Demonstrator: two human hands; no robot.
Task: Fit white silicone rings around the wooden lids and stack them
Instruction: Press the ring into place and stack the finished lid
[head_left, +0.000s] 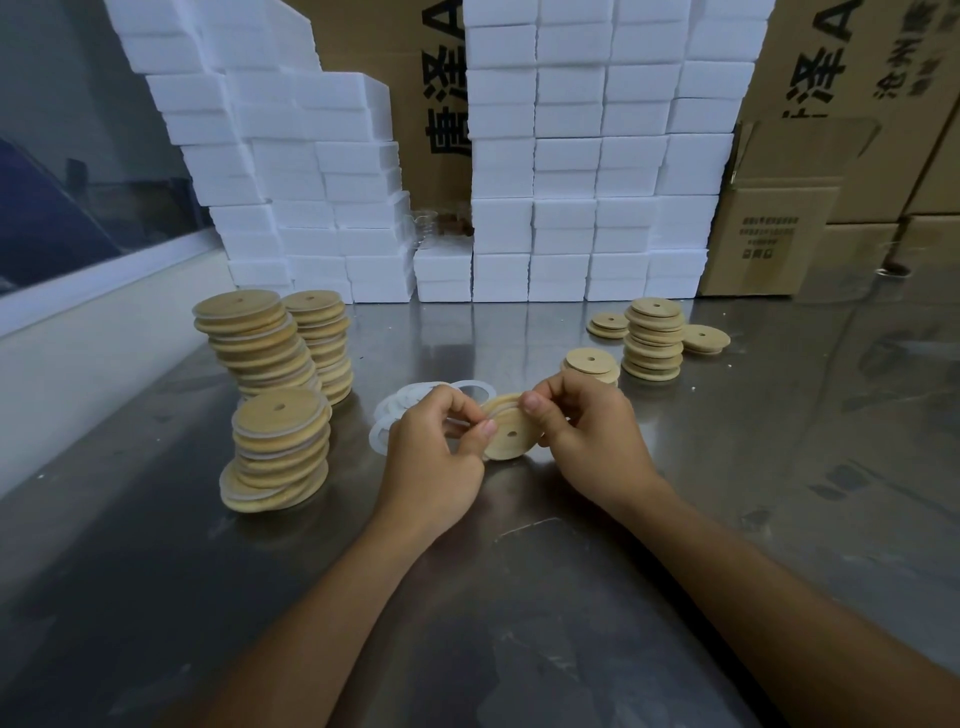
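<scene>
**Seating a ring on a lid held over the counter**

Both hands are pinching one wooden lid (506, 434) just above the counter (727, 467), at centre. The left hand (434, 447) and right hand (582, 421) are each closing thumb and fingertips on its rim, working the silicone ring (493, 410) on. Rotating the lid steadily should seat it evenly. The lid is tilting, face toward the camera; being round, it has no long axis.
</scene>
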